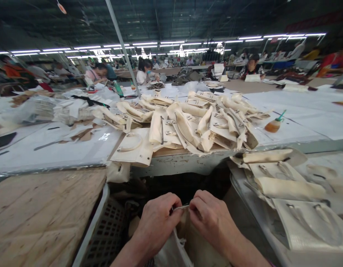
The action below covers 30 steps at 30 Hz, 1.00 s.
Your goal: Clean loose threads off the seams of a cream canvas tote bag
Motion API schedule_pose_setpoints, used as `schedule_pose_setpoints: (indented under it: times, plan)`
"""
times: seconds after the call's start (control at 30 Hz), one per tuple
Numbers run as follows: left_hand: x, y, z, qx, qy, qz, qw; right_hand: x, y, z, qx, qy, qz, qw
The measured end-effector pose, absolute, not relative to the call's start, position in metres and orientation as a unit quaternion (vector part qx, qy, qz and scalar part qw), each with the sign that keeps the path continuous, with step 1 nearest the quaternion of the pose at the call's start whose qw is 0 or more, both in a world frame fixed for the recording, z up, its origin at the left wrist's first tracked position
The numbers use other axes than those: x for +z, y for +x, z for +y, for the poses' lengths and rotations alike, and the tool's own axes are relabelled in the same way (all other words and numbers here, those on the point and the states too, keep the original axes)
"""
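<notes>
Both hands are close together at the bottom middle, pinching the top edge of a cream bag piece (200, 243). My left hand (160, 215) has thumb and fingers closed on its edge, with a frayed white strip hanging below. Just to the right, my right hand (210, 217) grips the same edge with curled fingers. The lower part of the piece runs out of view at the bottom. Ahead on the table lies a heap of cream handbag pieces (185, 126), some with handles and zips. A flat bag panel with a handle (134, 146) overhangs the table's front edge.
A plastic basket (105, 222) stands at left beside a worn wooden board (43, 211). More cream bags (307, 218) are stacked at right. An orange glue bottle (274, 124) stands on the white-covered table (305, 115). Several people sit at tables farther back.
</notes>
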<state>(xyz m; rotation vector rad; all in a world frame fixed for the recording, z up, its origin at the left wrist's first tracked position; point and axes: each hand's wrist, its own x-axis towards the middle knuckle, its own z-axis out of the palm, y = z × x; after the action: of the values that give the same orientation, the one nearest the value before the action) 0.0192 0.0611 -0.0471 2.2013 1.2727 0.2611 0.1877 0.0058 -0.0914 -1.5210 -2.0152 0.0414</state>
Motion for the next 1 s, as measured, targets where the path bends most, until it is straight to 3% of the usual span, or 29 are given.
schedule_pose_setpoints:
  times: [0.13,0.4,0.53,0.8,1.0]
  plan:
    - [-0.047,0.019,0.06,0.099,0.821,0.481,0.29,-0.095,0.186,0.007,0.032,-0.565,-0.761,0.318]
    - [-0.041,0.01,0.061,0.11,0.8,0.485,0.335,-0.086,0.196,-0.001,0.378,-0.59,-0.59,0.401]
    - [-0.036,0.007,0.064,0.099,0.799,0.476,0.354,-0.093,0.192,0.001,0.51,-0.559,-0.535,0.376]
    - [-0.036,0.016,0.061,0.046,0.815,0.483,0.317,-0.087,0.182,0.007,0.45,-0.564,-0.6,0.345]
    - [-0.056,0.015,0.059,0.12,0.8,0.485,0.332,-0.083,0.187,0.004,0.451,-0.558,-0.603,0.347]
